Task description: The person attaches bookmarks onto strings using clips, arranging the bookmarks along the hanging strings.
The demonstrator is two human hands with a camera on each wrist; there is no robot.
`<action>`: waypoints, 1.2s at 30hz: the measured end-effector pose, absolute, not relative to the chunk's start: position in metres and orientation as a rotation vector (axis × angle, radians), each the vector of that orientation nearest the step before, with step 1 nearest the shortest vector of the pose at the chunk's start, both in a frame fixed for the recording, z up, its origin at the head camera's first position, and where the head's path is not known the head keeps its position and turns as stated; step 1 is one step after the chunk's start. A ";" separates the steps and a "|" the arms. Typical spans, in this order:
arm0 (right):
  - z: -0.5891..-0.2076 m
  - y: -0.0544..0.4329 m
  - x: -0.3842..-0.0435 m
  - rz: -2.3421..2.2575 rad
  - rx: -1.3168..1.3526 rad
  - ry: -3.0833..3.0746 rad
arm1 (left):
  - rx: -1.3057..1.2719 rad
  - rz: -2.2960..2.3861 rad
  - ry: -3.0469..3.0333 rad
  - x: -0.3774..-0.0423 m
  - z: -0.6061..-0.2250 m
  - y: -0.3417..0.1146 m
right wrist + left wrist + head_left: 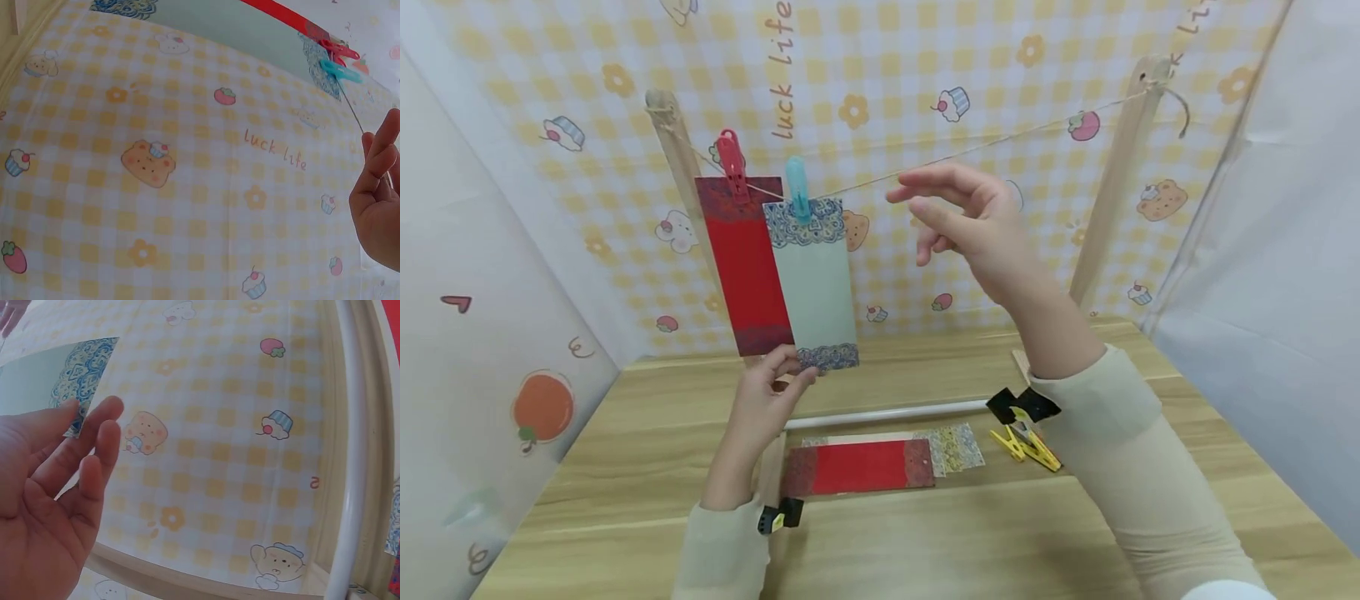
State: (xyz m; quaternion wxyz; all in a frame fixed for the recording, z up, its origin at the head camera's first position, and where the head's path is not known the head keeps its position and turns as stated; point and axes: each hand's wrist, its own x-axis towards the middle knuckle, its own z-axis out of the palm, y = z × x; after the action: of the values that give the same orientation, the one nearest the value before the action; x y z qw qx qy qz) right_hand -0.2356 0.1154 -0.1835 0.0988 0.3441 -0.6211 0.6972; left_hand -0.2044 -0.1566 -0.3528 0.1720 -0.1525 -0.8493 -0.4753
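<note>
A pale green card (814,287) with blue patterned ends hangs from a string (992,143) by a light blue clothespin (798,188). My left hand (765,398) pinches its lower left corner between thumb and forefinger, as the left wrist view also shows at the blue patterned end (81,372). Behind and to the left hangs a red card (747,271), clipped by a red clothespin (732,162). Right of the pale card, my right hand (981,221) is raised by the string with loosely bent fingers and holds nothing; whether it touches the string I cannot tell.
Wooden posts (685,187) (1112,183) carry the string's ends. On the table (947,542) lie another red card (872,465), patterned cards (958,447) beneath it, and yellow clothespins (1028,446). A white rod (887,414) crosses behind them. A checked cloth (895,250) hangs at the back.
</note>
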 end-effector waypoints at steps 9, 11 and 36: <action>-0.227 0.169 -0.237 2.096 0.862 -1.969 | -0.539 -1.346 -2.656 -0.211 -0.366 -0.160; -0.239 0.181 -0.235 2.074 0.818 -2.030 | -0.549 -1.350 -2.696 -0.212 -0.369 -0.160; -0.372 0.290 -0.205 1.677 0.412 -2.724 | -0.737 -1.298 -2.917 -0.210 -0.401 -0.130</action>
State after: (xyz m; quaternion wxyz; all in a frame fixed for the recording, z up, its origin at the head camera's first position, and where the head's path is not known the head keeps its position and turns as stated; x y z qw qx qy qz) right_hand -0.2050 0.2903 -0.3721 -0.0421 0.1276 -0.8438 0.5195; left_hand -0.2103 -0.1300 -0.4006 -0.0674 -0.2245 -0.8882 -0.3952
